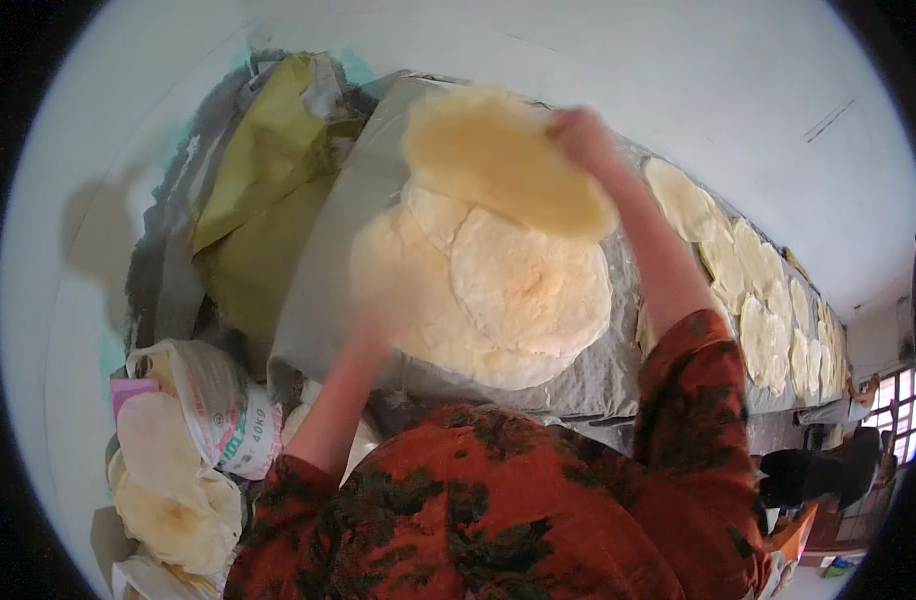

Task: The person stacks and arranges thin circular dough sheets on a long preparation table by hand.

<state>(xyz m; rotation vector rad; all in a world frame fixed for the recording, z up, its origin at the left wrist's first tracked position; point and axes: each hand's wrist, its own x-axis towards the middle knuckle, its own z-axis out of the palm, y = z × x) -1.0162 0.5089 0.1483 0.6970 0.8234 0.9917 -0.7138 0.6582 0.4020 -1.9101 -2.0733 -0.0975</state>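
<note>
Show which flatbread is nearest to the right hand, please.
The blurred, tan flatbread: its edge meets the right hand, while the paler, stacked flatbreads lie farther from that hand.

We see a matt, creased grey worktop bearing matt, slightly rough flatbreads. Left of the worktop we find rumpled, cloth-like olive sheeting and a slightly glossy plastic sack.

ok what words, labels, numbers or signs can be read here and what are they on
Sack, lower left: red and green lettering and numerals on white, which I won't copy out.
Flatbreads, shirt: no print seen.
Far right background: too small to tell.
</note>
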